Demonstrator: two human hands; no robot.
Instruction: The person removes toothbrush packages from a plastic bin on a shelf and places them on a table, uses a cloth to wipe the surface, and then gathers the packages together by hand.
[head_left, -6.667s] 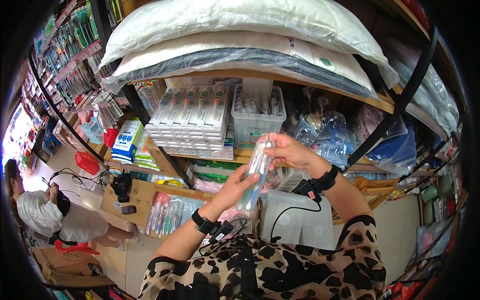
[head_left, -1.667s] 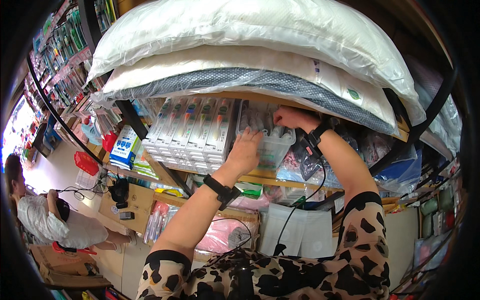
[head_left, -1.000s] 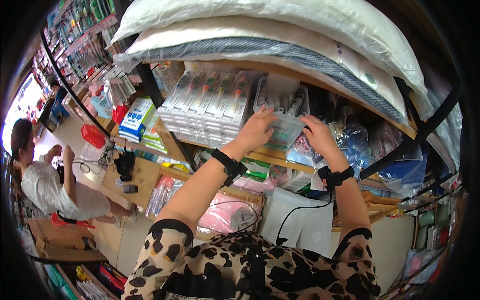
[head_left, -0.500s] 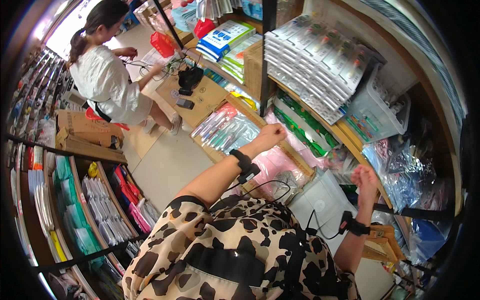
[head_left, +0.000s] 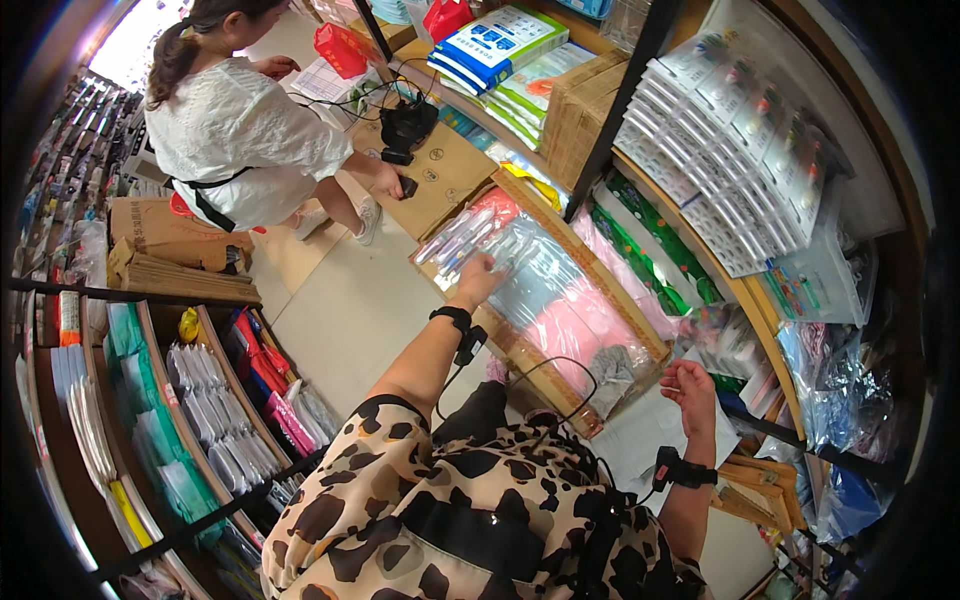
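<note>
My left hand [head_left: 478,280] is at the clear plastic packets [head_left: 485,235] of slim, pen-like items in the near-left end of an open cardboard box [head_left: 520,365]. Its fingers are curled in at the packets' edge, and what they hold, if anything, is hidden. Beside these packets, the same box holds pale blue packs [head_left: 548,272] and pink packs [head_left: 575,325] in shiny film. To the right of the box, my right hand [head_left: 690,395] is raised with loosely bent fingers apart and nothing in it. Both wrists wear black bands with cables.
A co-worker in white [head_left: 240,130] stands at the far left, one hand at a small black device on a cardboard carton [head_left: 445,165]. Shelves on the right carry stacked blister packs [head_left: 720,150] and a clear bin [head_left: 825,270]. A divided rack [head_left: 190,400] of packets stands at left.
My left hand has moved left and down to the packets in the box. My right hand has dropped slightly and loosened. The co-worker has reached down to the small device on the carton.
</note>
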